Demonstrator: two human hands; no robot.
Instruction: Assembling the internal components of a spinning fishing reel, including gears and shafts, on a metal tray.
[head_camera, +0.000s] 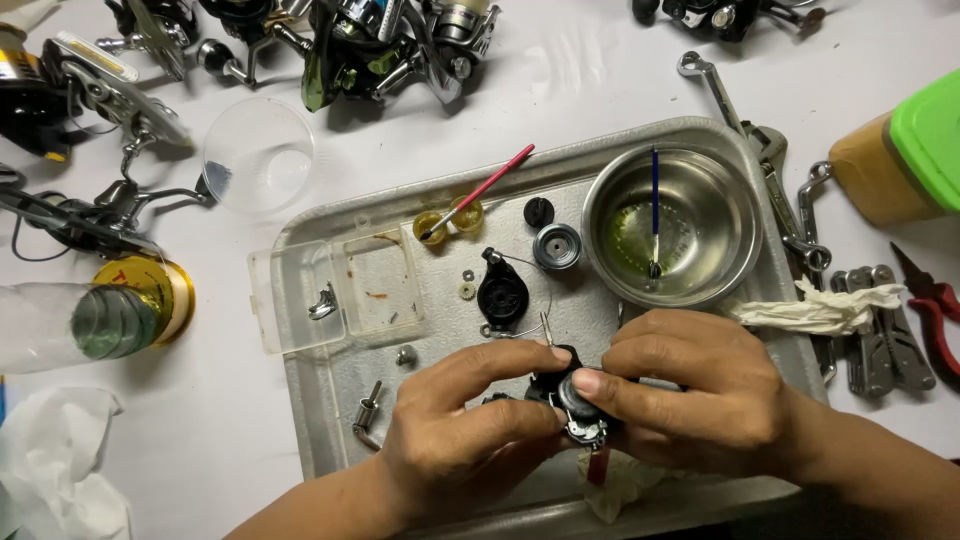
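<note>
1. Fingers hide most of the small black and silver reel part (578, 405); only its round dark top and a bit of toothed metal below show, so its full shape cannot be told; it sits above the near edge of the metal tray (330, 400), between both hands.
2. Both forearms are cut off by the lower edge of the view; something red and pale under the hands, perhaps cloth, is too covered to make out.
3. Left hand (455, 430) comes in from the lower left, knuckles up, fingers curled and pressed close together, the tips pinching the part from its left side.
4. Right hand (695, 395) comes in from the lower right, palm down, fingers bunched; its thumb lies across the top of the part and presses on it.
5. Farther up the tray lie a black reel side plate (502, 295), a grey spool-shaped piece (556, 246), a steel bowl (730, 225) with greenish liquid and a blue-handled brush (654, 205) standing in it, a red-handled brush (480, 192) resting on two small yellow cups, and a clear plastic box (300, 300) overhanging the tray's left rim.
6. Fishing reels (380, 50) along the top edge are partly out of frame; wrenches (770, 150) and a twisted white rag (820, 308) lie right of the tray.
</note>
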